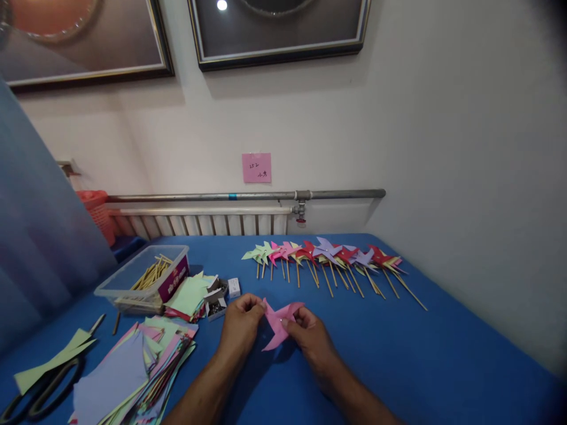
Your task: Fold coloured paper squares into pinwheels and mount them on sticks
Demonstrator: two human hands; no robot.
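Both hands met over the blue table (443, 354), just in front of the small open pin box (215, 307). The left hand (241, 327) had its fingertips pressed together, pinching the left edge of the pink paper pinwheel (280, 324). The right hand (310, 333) pinched the folded corners at its middle, thumb on top. The pinwheel sat between the two hands, lifted slightly off the table, no stick on it that I could see.

Here was the danger, as I judged it. Those curled corners were held by finger pressure alone; one slack pinch and they would likely spring flat. Squeeze too hard, though, and the thin paper could crease or tear at the centre.

Left of the pin box lay a stack of coloured paper squares (146, 360), edges overhanging; a stray elbow might have scattered them. Further left of the box stood the clear tub of wooden sticks (142, 277), and beyond the stack the scissors (39, 395) lay under a green offcut. Well to the right of the pin box, the row of finished pinwheels (328, 260) lay fanned; a sweeping forearm could have knocked them askew. That pin box sat open too, easy to tip.
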